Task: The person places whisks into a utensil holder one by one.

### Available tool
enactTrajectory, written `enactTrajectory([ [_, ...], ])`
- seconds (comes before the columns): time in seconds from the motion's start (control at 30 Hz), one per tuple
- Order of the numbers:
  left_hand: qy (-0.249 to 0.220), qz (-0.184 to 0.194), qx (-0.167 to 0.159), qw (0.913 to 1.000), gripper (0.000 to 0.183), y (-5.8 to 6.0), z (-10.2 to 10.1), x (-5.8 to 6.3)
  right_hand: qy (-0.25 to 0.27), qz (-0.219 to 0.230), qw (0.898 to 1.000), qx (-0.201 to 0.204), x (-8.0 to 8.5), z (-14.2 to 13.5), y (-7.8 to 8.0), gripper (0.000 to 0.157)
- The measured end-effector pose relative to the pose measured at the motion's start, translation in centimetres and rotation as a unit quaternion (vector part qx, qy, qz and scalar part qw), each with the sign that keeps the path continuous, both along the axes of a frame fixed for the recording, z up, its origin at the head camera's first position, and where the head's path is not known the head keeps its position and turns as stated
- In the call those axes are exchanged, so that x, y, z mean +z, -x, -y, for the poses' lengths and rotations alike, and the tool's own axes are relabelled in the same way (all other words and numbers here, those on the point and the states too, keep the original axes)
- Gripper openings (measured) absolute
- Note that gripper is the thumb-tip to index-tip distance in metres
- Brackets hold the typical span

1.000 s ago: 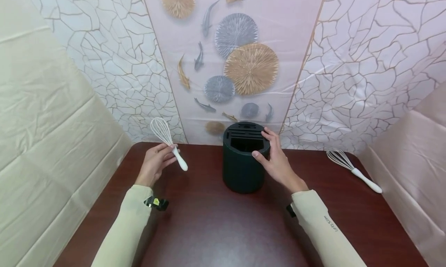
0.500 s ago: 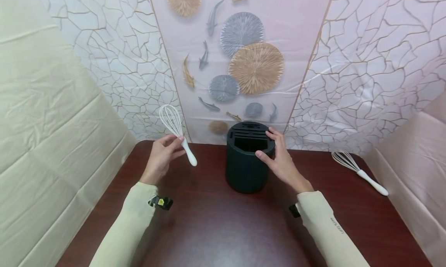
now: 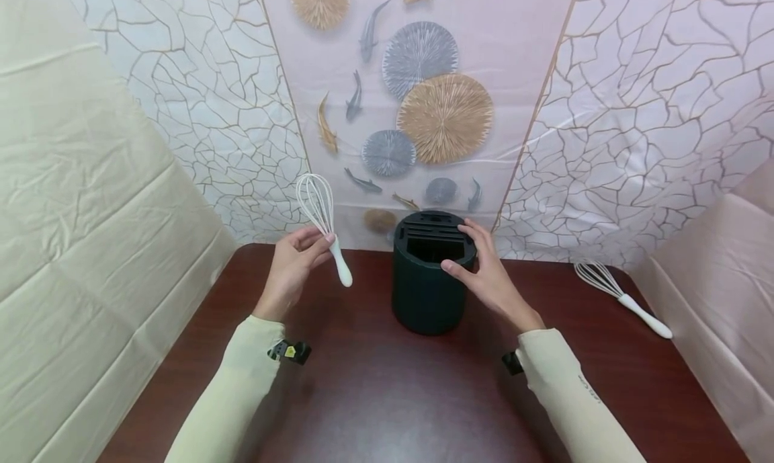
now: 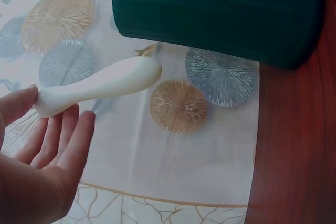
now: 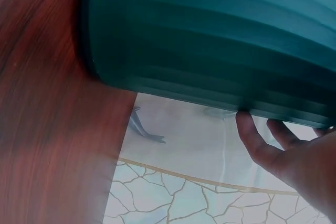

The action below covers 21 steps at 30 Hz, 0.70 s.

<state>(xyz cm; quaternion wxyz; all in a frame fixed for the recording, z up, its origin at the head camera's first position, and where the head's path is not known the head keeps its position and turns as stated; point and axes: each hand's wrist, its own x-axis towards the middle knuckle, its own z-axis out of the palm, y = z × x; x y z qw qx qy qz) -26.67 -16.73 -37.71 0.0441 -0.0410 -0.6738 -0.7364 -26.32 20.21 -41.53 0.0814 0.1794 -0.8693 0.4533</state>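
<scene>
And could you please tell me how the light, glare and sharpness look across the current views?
Head view: soft glare on the tabletop at bottom centre, the inside of the dark container mostly in shadow; left wrist view: the white whisk handle fairly clear; right wrist view: a pale sheen on the container's ridges, the right fingers rather dim.

The left hand [image 3: 294, 265] has moved farther to its right, bringing the white balloon whisk [image 3: 338, 250] it pinches higher, more upright and nearer the dark green utensil holder [image 3: 426, 295] on that hand's right.
</scene>
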Motion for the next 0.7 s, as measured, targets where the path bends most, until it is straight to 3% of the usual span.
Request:
enactTrajectory([
  [0.23, 0.009, -0.023, 0.014, 0.9996, 0.044, 0.0, -0.8, 0.3, 0.008, -0.005, 1.000, 0.001, -0.4, -0.2, -0.1, 0.082],
  [0.47, 0.050, -0.045, 0.027, 0.9974, 0.044, -0.1, -1.4, 0.7, 0.008, -0.009, 1.000, -0.003, -0.7, -0.4, -0.1, 0.083],
  [0.7, 0.058, -0.047, 0.011, 0.9971, 0.048, 0.2, -2.2, 1.7, 0.007, -0.013, 1.000, -0.001, -0.5, -0.2, 0.2, 0.083],
])
